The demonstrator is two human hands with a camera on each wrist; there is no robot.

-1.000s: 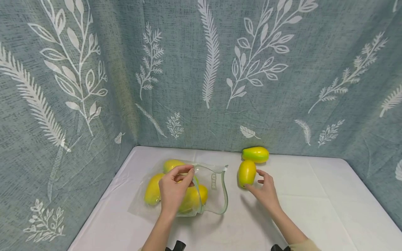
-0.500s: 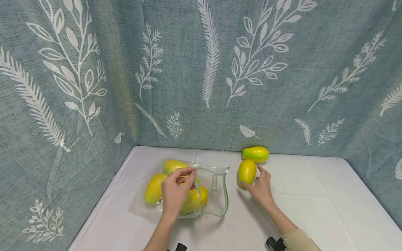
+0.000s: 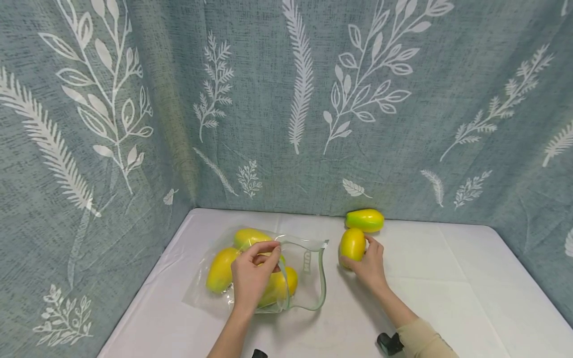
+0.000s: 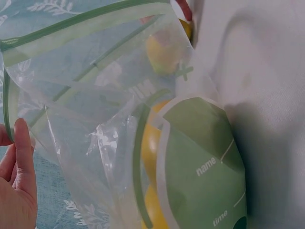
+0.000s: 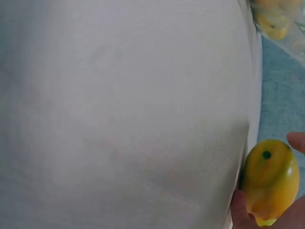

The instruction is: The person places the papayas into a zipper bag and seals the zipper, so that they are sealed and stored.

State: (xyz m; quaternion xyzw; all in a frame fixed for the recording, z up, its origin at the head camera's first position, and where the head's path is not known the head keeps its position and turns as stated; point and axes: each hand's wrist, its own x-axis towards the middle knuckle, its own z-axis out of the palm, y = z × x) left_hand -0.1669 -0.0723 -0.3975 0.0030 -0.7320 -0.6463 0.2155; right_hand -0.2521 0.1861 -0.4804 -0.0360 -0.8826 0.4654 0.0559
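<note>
A clear zip bag (image 3: 309, 286) with a green seal lies on its side at left of centre, its mouth spread toward the right. Inside are several yellow mangoes (image 3: 222, 271), partly covered by my left hand (image 3: 250, 281). That hand pinches the bag's rim between thumb and fingers; the left wrist view shows the green printed label (image 4: 205, 148). To the right, my right hand (image 3: 370, 266) has thumb and fingers around opposite sides of a loose yellow mango (image 5: 271, 179), which stays at the table. Another mango (image 3: 364, 220), greener, lies just behind it.
A white cloth covers the table (image 3: 438, 298). Behind and to the left hangs a blue-green curtain (image 3: 268, 124) with white leaf prints, close to the table's back edge.
My right hand has closed in on the near mango, its thumb and fingers now against it. The left hand has shifted slightly right with the bag's rim.
</note>
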